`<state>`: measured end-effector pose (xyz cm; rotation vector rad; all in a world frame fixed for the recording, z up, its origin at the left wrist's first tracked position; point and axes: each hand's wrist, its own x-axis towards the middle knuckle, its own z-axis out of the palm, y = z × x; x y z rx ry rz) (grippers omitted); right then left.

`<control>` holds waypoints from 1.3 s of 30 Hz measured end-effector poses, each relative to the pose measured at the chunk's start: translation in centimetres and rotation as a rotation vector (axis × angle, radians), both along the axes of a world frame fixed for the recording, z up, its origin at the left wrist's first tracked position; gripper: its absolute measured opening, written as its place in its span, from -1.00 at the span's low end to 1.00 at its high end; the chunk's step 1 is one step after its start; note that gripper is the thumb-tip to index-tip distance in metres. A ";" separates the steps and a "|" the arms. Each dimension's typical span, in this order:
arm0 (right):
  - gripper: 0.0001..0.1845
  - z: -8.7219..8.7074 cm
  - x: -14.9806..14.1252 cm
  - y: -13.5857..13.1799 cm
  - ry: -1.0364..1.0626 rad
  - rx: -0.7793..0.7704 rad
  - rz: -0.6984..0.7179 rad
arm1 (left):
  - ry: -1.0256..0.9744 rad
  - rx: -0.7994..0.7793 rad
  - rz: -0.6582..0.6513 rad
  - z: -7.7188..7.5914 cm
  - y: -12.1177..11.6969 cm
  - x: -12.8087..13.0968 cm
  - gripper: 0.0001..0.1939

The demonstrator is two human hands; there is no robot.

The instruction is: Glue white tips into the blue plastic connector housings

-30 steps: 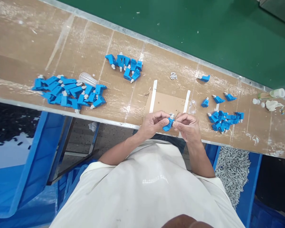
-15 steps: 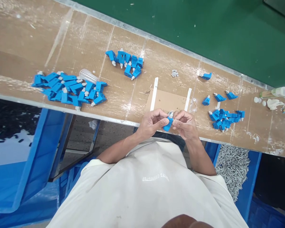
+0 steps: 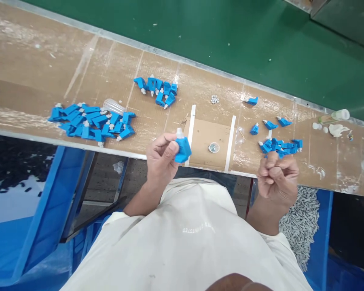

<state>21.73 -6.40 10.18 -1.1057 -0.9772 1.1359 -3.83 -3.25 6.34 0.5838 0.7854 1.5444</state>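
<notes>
Between the thumb and fingers of my left hand is a blue plastic part with a white nozzle-like tip pointing up, held above the bench's front edge. My right hand is closed in a pinch, near a pile of similar blue parts; whether anything sits in its fingertips is too small to see. Between the hands, a small round clear cup rests on a cardboard sheet flanked by white strips. A little heap of small whitish pieces lies beyond the sheet.
More blue parts lie in a large pile at left and a smaller group behind. A clear plastic cup lies sideways there. At far right lies a jar of sticks. A blue bin with grey pieces stands below the bench.
My hands have separated. The left has moved left and up with the blue part; the right has let go of that part and moved right. The small round cup is now uncovered.
</notes>
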 end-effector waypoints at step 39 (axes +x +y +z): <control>-0.78 -3.6 -1.2 0.2 -0.134 -0.040 -0.043 | -0.391 -0.496 -0.522 -2.0 2.7 2.2 -0.91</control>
